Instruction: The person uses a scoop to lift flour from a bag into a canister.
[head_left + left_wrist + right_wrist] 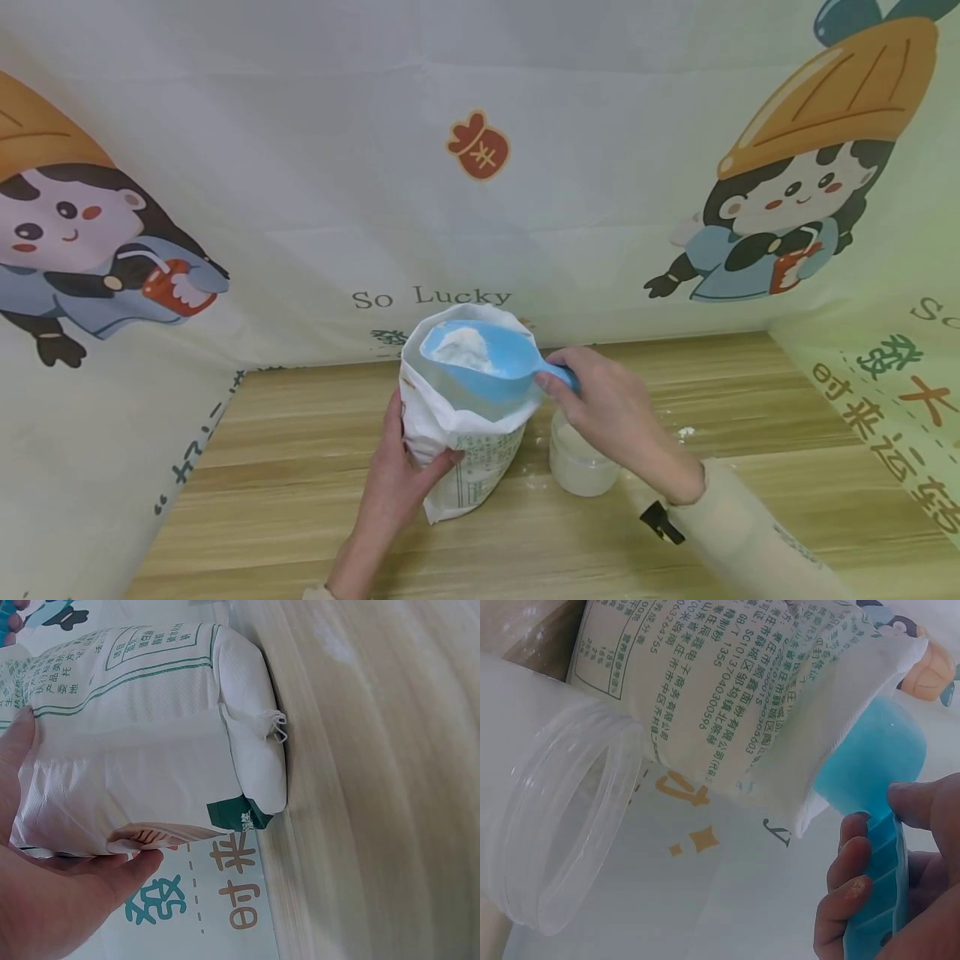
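In the head view a white woven flour bag (pixel 487 467) with green print stands on the table, its mouth wide open. My left hand (pixel 405 471) grips its left side, thumb across the front; the left wrist view shows the bag's stitched lower end (pixel 255 742). My right hand (pixel 611 408) holds a blue scoop (pixel 513 354) by its handle, over the bag's mouth. White powder (pixel 465 348) lies in the scoop. Just right of the bag, below my right hand, is a clear plastic jar (pixel 583 467); its uncovered threaded rim (pixel 611 817) shows in the right wrist view.
A wooden-patterned tabletop (pixel 292 467) lies beneath everything. Spilled white powder (pixel 684 433) spots it to the right of the jar. Printed cloth (pixel 322 167) with cartoon figures hangs behind and at both sides.
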A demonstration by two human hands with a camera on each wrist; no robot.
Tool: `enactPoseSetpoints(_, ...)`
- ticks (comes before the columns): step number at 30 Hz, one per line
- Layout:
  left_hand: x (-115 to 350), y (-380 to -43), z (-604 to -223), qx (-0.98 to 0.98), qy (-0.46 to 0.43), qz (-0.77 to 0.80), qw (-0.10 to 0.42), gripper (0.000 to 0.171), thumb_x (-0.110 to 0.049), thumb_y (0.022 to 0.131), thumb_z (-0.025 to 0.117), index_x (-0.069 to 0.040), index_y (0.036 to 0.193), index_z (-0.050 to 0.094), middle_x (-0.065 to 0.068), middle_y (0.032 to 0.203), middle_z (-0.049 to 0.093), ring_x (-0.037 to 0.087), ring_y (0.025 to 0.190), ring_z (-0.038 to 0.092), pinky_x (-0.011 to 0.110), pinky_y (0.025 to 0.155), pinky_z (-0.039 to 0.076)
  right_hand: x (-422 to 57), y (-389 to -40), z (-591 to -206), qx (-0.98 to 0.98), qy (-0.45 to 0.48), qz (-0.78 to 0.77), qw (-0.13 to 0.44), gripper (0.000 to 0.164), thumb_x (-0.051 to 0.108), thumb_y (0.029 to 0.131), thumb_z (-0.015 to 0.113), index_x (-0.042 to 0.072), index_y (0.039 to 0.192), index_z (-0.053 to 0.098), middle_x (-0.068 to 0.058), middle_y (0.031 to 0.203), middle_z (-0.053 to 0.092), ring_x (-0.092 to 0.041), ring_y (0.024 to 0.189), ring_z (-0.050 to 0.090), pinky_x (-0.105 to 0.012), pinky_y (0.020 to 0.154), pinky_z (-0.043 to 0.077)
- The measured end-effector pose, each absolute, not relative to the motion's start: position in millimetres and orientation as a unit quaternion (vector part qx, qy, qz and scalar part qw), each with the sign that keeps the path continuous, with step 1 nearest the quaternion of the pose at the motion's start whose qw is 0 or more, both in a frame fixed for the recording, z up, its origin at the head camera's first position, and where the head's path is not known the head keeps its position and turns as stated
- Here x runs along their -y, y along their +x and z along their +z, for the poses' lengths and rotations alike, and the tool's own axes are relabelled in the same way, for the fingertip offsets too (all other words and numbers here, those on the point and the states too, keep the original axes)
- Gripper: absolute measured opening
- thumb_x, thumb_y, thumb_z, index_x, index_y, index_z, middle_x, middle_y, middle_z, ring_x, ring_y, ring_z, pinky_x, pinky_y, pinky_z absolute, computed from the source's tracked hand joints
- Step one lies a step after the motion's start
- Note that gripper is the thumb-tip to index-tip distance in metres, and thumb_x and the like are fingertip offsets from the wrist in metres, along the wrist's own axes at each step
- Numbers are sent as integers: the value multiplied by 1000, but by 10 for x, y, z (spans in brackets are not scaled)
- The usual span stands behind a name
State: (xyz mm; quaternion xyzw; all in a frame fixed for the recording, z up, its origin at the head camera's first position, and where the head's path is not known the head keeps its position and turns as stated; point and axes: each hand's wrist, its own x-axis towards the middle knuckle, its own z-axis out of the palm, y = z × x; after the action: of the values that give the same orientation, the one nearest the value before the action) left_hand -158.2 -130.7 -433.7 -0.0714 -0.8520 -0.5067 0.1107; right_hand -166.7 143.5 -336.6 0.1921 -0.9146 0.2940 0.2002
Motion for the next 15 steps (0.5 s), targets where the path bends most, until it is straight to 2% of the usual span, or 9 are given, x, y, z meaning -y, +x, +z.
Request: enactPoseSetpoints(15,1309,-1586,-4350,849,-79,-510,115,117,-17,78,92,-26,166,16,14,148,52,36,128,55,57,104,46,-1594,-1609,-3249,911,193,299,208,21,25,98,73,8,110,74,-4,99,74,-22,86,69,-46,74,57)
